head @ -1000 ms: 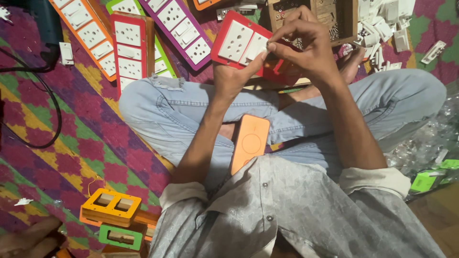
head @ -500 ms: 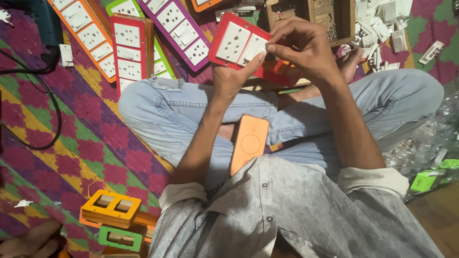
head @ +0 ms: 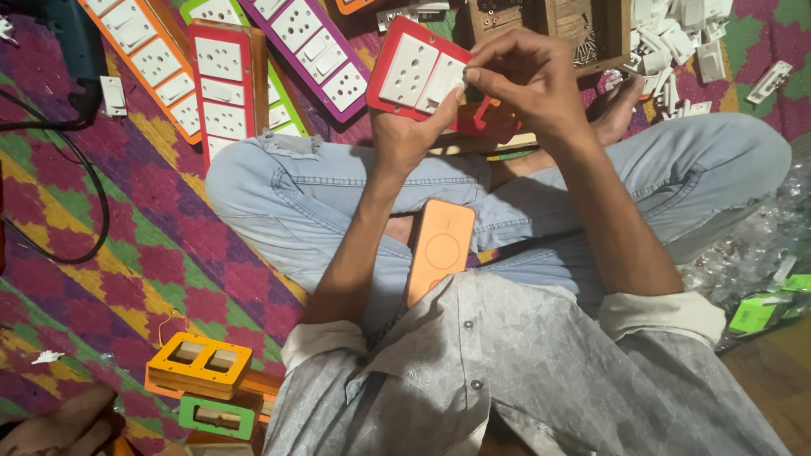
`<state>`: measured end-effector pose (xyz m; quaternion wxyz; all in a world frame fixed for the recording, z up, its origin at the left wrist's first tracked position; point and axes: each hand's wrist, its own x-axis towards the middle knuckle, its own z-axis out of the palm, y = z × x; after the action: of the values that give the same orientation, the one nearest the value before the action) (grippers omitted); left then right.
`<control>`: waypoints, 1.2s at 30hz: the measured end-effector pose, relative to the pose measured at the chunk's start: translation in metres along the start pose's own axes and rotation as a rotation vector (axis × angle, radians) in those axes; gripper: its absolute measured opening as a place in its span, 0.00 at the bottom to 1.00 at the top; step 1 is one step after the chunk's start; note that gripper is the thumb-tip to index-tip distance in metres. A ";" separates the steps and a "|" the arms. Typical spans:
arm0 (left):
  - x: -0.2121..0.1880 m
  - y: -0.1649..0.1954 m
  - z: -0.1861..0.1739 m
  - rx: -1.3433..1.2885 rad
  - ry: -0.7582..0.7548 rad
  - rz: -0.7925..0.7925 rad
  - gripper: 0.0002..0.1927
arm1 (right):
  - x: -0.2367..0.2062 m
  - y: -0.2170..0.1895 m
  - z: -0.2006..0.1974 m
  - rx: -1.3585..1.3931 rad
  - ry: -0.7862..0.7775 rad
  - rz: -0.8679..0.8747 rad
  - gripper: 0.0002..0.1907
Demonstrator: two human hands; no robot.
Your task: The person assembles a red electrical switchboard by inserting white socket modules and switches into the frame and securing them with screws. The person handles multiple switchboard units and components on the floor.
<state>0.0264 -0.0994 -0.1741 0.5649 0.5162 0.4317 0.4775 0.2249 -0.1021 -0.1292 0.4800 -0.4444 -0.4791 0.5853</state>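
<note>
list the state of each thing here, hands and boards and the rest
left hand: gripping the red switch board from below
right hand: pinching a white module at the board's edge
red switch board with white sockets: held up, tilted
orange flat rectangular device: resting on lap
orange empty frame: stacked on the green frame

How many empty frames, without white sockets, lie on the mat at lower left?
2 show whole: an orange frame stacked above a green frame. More may be hidden beneath them.
</note>
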 end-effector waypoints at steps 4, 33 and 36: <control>0.000 0.000 0.001 0.004 0.034 0.010 0.14 | 0.002 -0.003 0.000 -0.088 -0.019 -0.005 0.06; 0.005 -0.017 0.011 -0.111 0.135 -0.028 0.15 | 0.004 -0.017 0.008 -0.295 0.005 -0.013 0.06; 0.006 -0.017 0.011 -0.132 0.144 -0.027 0.15 | 0.005 -0.019 0.011 -0.368 0.039 0.000 0.04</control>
<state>0.0395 -0.0950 -0.1903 0.5715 0.4362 0.4456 0.5335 0.2163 -0.0971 -0.1093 0.3998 -0.5360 -0.5685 0.4791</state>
